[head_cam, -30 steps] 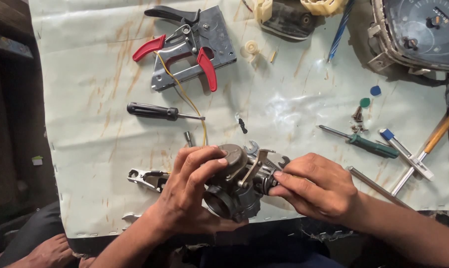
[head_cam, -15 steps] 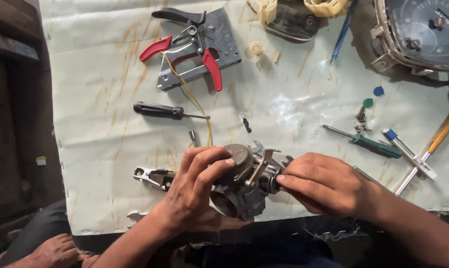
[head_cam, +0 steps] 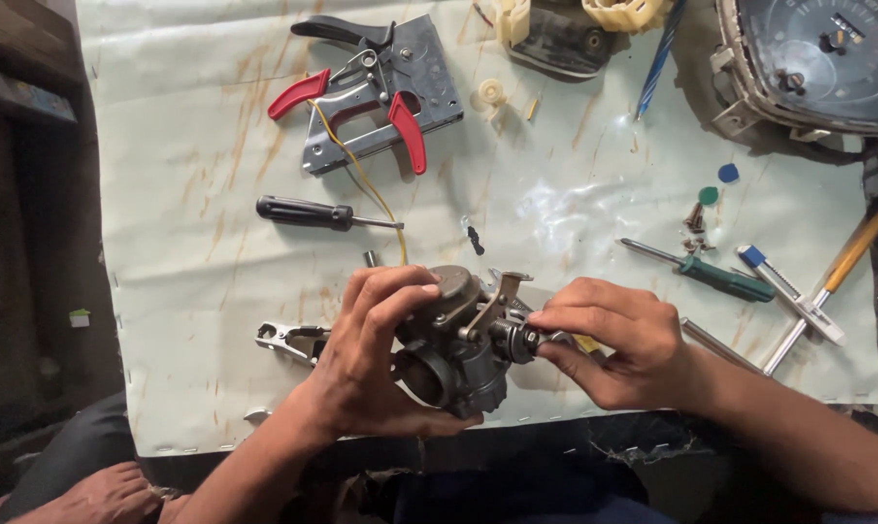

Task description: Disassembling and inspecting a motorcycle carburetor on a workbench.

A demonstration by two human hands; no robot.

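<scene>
The grey cast-metal carburettor body, with its round bore facing down toward the person, is held just above the near edge of the table, which is covered in a pale, rust-stained plastic sheet. The left hand is wrapped around the carburettor's left side, fingers closed over the top and thumb beneath, clamped on it to keep it steady. The right hand comes in from the right with thumb and fingertips pinched together on a small dark cylindrical fitting that sticks out of the carburettor's side; whether that fitting is being turned in or out cannot be told. By the look of it, the step in hand is finger-work on this side fitting while the body is braced, and the next move calls for a firm, unmoving left-hand grip and small, controlled twists of the right fingertips, kept square to the fitting so it does not bind. Just beyond the hands lie a black-handled screwdriver, a thin yellow wire and a metal clip; farther off are a grey steel tool with red handles, a green-handled screwdriver and a round gauge cluster.
</scene>
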